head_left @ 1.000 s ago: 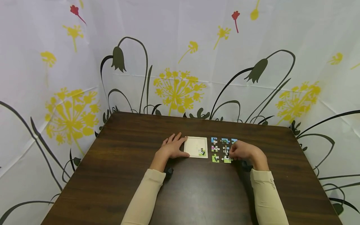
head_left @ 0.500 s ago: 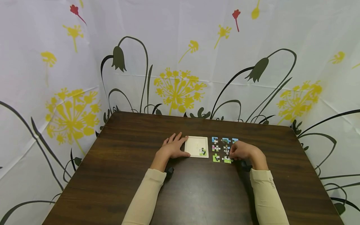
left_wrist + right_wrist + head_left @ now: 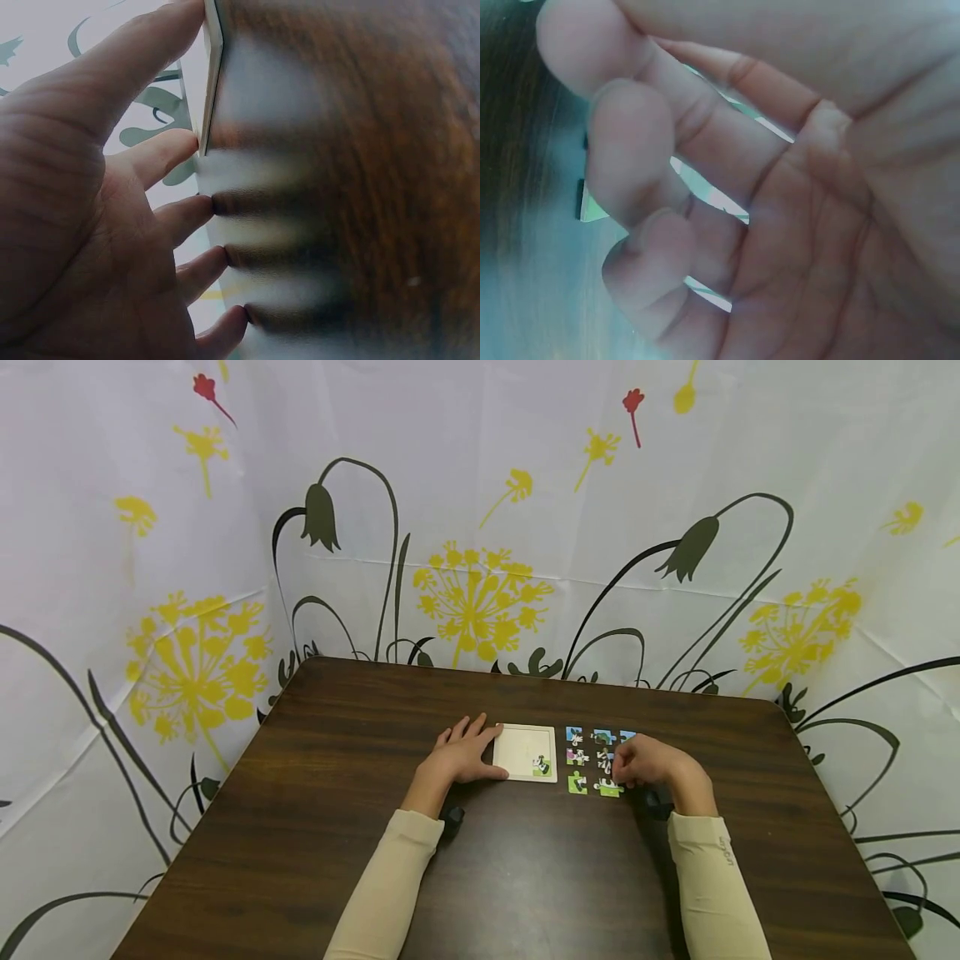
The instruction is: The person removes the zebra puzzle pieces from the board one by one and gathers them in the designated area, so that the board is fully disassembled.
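Observation:
In the head view my left hand (image 3: 459, 758) lies with spread fingers at the left side of a square wooden puzzle tray (image 3: 517, 752). Its thumb and index fingertip touch the tray's edge (image 3: 214, 75), which the left wrist view shows too; the other fingertips rest on the table. A panda piece (image 3: 542, 766) sits in the tray's lower right corner. My right hand (image 3: 647, 762), its fingers curled, is over the right side of the loose pieces, fingertips at the lower middle puzzle piece (image 3: 607, 788). In the right wrist view, the curled fingers (image 3: 630, 150) hide the fingertip contact.
Several loose puzzle pieces lie in rows right of the tray, among them a blue corner piece (image 3: 573, 735) and a green one (image 3: 577, 783). The right hand covers part of them. Beneath is a dark wooden table (image 3: 360, 735); behind it hangs a flowered cloth (image 3: 480, 527).
Both hands stay nearly in place. The lower middle puzzle piece has turned very slightly at the right fingertips; the head view has shifted a little.

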Demonstrator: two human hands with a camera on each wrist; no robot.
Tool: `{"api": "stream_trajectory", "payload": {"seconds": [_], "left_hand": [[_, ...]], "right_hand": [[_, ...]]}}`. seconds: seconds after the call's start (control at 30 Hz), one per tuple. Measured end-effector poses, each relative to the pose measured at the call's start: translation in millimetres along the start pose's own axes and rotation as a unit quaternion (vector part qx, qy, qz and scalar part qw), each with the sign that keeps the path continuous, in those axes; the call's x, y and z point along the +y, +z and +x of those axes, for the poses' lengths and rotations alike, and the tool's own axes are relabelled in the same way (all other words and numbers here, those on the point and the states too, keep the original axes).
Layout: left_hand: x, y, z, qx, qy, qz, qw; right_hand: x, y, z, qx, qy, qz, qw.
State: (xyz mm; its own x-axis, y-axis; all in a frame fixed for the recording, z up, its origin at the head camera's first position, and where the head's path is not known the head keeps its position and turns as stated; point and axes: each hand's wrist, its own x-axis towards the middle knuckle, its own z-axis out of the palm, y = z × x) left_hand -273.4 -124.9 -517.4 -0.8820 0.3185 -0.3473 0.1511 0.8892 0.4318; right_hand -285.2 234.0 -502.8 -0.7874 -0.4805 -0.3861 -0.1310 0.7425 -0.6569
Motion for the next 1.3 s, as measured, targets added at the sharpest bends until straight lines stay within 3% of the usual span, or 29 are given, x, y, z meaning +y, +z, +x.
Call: {"api": "stream_trajectory", "payload": {"seconds": [0.13,0.33,0.47,0.8,1.0,1.3], "left_hand": [[0.0,-0.4,-0.5,0.001,0.001,0.0,1.0],[-1.5,0.9,0.8,-0.003,-0.001,-0.002,1.0],[-5.5,4.8,7.3,-0.007,-0.005,-0.007,0.9999],[-9.9,9.4,15.9,-0.019,-0.006,-0.001,0.9998],[-18.5,16.7,26.0,-0.019,-0.005,0.007,0.9998],[-25.0,20.4,33.5,-0.017,-0.006,0.023,0.9996]], "right_hand": [[1,-3,-1.2,0.007,-0.006,-0.011,0.9999],[0,-11,-3.3,0.067,-0.02,-0.024,0.9972],[-2,-10,-0.1,0.085,-0.032,-0.024,0.9956],[-38,23,21.2,0.049,-0.051,-0.044,0.9965],[-62,45,29.8,0.034,-0.05,-0.082,0.9948],[-70,58,37.8,0.031,-0.046,-0.105,0.9929]]}}
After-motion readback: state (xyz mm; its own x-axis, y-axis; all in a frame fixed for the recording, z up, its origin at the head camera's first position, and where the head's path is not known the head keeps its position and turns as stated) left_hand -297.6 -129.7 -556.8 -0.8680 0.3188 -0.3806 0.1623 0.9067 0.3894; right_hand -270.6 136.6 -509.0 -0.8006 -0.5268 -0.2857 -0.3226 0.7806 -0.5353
